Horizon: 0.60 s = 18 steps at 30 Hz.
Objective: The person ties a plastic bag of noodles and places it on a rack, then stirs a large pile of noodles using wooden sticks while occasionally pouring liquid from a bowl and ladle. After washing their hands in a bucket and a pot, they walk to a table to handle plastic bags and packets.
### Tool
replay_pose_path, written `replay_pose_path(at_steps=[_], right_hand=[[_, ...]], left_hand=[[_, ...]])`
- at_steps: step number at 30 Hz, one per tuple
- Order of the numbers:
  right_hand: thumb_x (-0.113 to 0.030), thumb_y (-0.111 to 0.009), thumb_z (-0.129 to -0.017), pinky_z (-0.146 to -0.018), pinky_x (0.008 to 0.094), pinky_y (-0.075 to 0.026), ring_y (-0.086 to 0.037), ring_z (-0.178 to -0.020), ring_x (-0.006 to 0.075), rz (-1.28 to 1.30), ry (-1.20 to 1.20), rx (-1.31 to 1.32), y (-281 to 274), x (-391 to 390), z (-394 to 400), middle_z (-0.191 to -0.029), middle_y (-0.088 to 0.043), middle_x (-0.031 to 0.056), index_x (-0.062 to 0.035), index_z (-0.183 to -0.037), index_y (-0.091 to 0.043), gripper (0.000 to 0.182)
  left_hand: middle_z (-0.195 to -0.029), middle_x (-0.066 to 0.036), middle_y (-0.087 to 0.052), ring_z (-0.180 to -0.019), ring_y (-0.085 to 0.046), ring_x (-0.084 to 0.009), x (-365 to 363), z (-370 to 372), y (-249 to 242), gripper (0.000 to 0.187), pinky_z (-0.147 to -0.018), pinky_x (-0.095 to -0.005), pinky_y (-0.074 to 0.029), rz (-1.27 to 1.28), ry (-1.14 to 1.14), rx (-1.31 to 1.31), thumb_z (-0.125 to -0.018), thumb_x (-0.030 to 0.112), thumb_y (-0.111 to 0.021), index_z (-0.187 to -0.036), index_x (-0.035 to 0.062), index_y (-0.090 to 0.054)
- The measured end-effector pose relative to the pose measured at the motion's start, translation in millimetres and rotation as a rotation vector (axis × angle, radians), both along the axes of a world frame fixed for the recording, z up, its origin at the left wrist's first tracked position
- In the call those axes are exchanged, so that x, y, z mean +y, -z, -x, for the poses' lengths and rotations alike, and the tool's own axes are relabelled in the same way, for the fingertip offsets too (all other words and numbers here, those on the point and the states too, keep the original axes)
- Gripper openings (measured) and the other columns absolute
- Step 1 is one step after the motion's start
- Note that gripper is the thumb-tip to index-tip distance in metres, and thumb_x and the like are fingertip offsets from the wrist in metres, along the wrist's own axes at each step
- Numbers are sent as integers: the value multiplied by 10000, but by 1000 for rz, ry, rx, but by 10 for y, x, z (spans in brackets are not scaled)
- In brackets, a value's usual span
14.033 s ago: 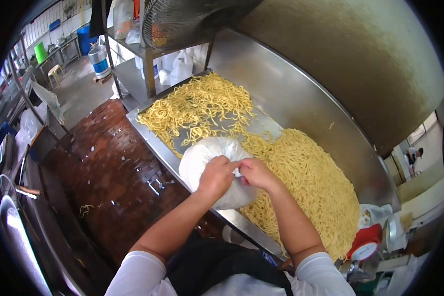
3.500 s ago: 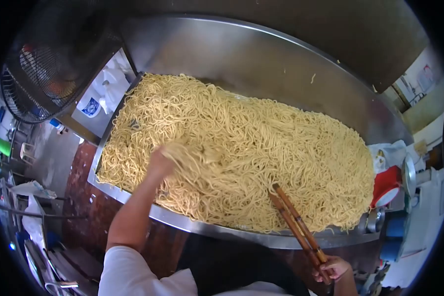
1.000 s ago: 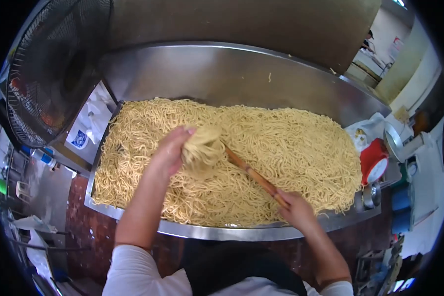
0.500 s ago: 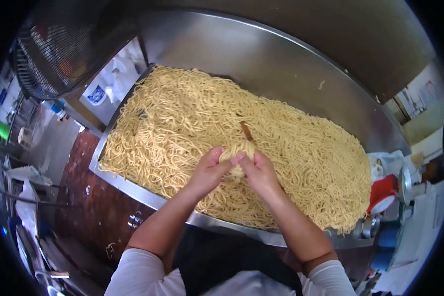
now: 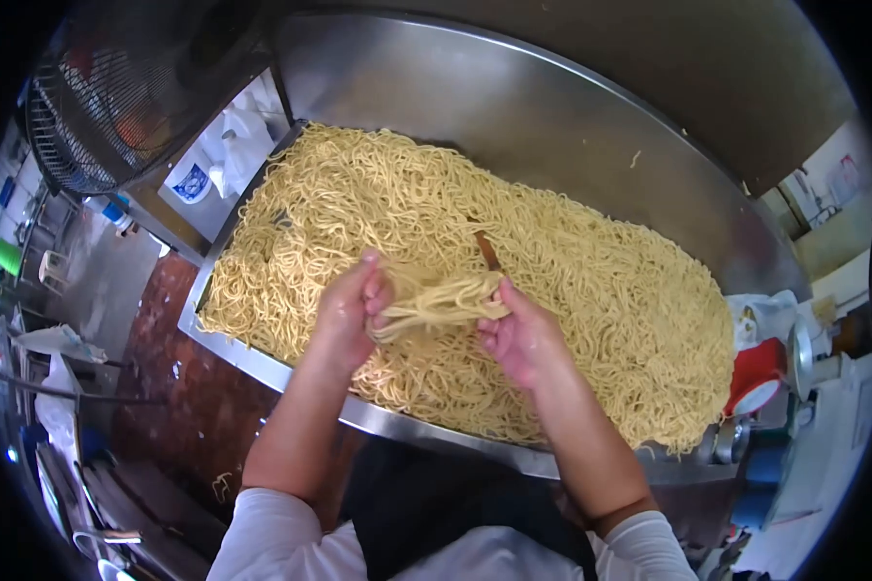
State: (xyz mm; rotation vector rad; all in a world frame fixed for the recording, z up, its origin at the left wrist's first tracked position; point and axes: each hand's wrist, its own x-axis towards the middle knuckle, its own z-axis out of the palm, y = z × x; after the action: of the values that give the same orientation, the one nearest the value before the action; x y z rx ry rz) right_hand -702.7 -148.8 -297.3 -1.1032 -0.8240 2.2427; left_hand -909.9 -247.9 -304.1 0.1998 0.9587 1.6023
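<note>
A bundle of yellow noodles (image 5: pixel 441 300) stretches between my two hands, above a broad heap of the same noodles (image 5: pixel 601 310). My left hand (image 5: pixel 351 305) has its fingers curled around the bundle's left end, where the strands are a little blurred. At the other end, my right hand (image 5: pixel 518 329) pinches the strands between thumb and fingers. Just beyond the bundle, a brown strip (image 5: pixel 486 252) shows among the heaped noodles; what it belongs to is hidden. The heap lies in a large metal tray (image 5: pixel 305 392) whose front rim runs below my forearms.
A tall metal back panel (image 5: pixel 513 107) rises behind the heap. At the left stand a caged fan (image 5: pixel 97 126) and white plastic jugs (image 5: pixel 247 145). A red scale-like object (image 5: pixel 758 376) sits by the right end. Stray noodles (image 5: pixel 221 486) lie on the reddish floor (image 5: pixel 165 407).
My hands were close together on a compact bunch of noodles. They have moved apart, the left one to the left and the right one slightly right, drawing the strands out between them.
</note>
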Motion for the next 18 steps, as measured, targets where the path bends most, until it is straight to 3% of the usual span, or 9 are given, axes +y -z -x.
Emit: replay_pose_path(at_steps=[3,5,10,18], right_hand=[[-378,-559,-1008,-564,240,-437,-549,-668,109,98,29,51,95,163,-129,-842,-616,0,-138,-1025,-587,242],[-372,-561,-1009,-556,245,-457,-562,-674,117,296,45,260,228,370,-189,-846,-613,10,-122,-1006,-568,250],[-351,-568,-1010,-578,254,-487,-593,-720,128,111,11,8,153,485,-139,-877,-618,27,-102,-1068,-575,256],[-281,-538,-1029,-620,262,-518,-623,-775,139,-10,73,-59,201,412,-557,-961,-644,61,-70,-1163,-570,252]], left_hand=[[-557,50,-347,-472,-321,-93,-38,129,-132,417,-428,-238,-259,-32,-91,29,-1011,406,-517,-673,183,-414],[-553,51,-342,-469,-317,-93,-74,312,-178,417,-423,-241,-255,-68,-125,58,-1010,400,-520,-673,181,-413],[-551,53,-340,-468,-316,-87,115,815,-299,408,-419,-233,-251,-84,-379,328,-1004,385,-542,-675,182,-411],[-554,54,-353,-465,-315,-73,220,1222,-211,400,-410,-223,-250,-202,-481,211,-985,361,-581,-678,172,-408]])
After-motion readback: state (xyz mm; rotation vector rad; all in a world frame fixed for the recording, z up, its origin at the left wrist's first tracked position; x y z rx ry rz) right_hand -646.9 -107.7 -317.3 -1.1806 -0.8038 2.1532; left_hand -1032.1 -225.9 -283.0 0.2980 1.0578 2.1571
